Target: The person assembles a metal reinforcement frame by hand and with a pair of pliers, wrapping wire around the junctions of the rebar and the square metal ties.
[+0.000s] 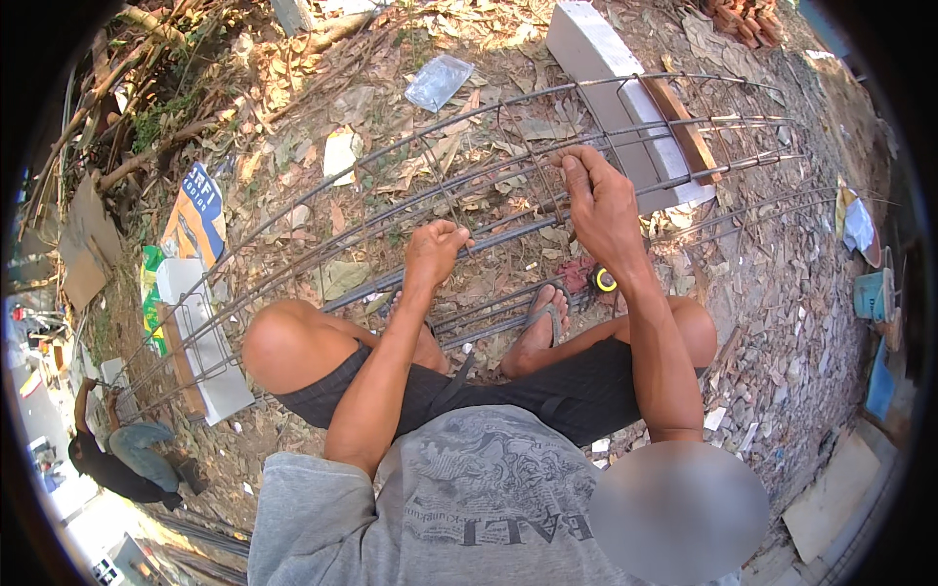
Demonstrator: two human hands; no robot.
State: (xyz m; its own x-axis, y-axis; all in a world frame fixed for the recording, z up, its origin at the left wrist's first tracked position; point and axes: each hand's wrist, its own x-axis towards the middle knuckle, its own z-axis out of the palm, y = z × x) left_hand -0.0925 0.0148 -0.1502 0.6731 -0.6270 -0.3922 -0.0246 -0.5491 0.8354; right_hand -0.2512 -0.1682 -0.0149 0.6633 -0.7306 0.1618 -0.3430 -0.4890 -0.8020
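Observation:
A long cage of thin steel reinforcing bars (391,200), joined by stirrups, runs across in front of me. My left hand (433,259) is closed in a pinch beside a stirrup on the near side of the cage. Higher up and to the right, my right hand (601,200) also pinches, its fingertips against the upper bars. Whatever is between the fingers of either hand is too small or hidden to make out. White blocks with wood strips support the cage: one block (611,59) at the right, another block (205,342) at the left.
A round black-and-yellow tape measure (605,280) lies by my sandalled foot (539,327). More bars pass beneath my legs. Dry leaves and rubble cover the ground. At the far left another person (127,449) bends by the cage's end. A blue bucket (873,295) stands far right.

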